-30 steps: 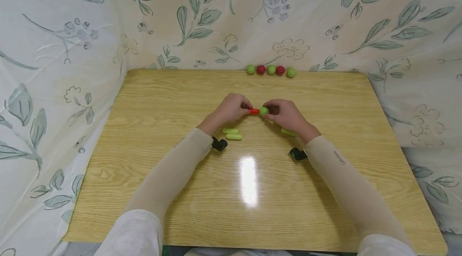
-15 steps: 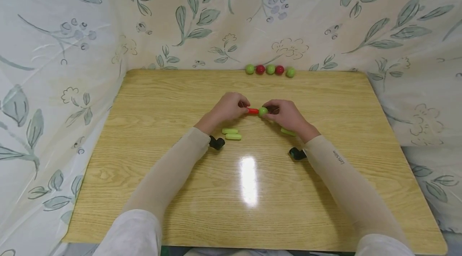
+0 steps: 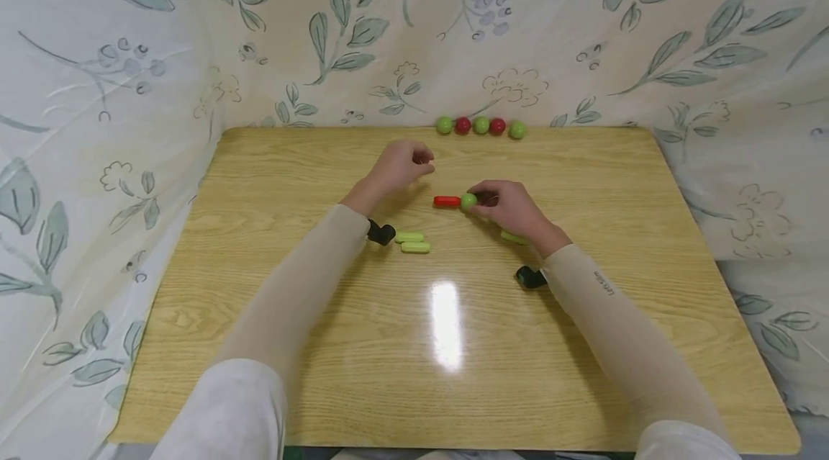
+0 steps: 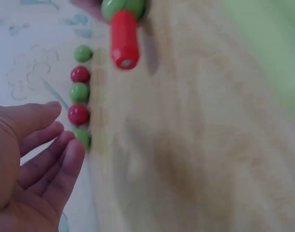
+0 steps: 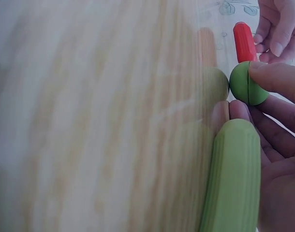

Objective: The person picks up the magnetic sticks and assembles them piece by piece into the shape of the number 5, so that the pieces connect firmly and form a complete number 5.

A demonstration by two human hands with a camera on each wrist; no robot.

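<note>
My right hand (image 3: pixel 512 206) pinches a green ball (image 3: pixel 468 201) between thumb and fingers over the middle of the table. A short red rod (image 3: pixel 447 201) extends from the ball's left side. In the right wrist view a seam runs round the green ball, and the thumb presses beside it. Up and to the left of the rod, my left hand (image 3: pixel 399 165) holds nothing. Its fingers are loosely bent and apart in the left wrist view. A ribbed light green rod (image 5: pixel 234 179) lies close below the right hand.
Two light green rods (image 3: pixel 415 247) lie side by side on the wooden table (image 3: pixel 363 373), below the left hand. At the back edge several green and red balls (image 3: pixel 481 125) form a row before the patterned cloth. Black cameras (image 3: pixel 381 232) sit at the wrists.
My left hand has let go of the red rod and moved up and left, away from it. The right hand still holds the green ball in nearly the same place.
</note>
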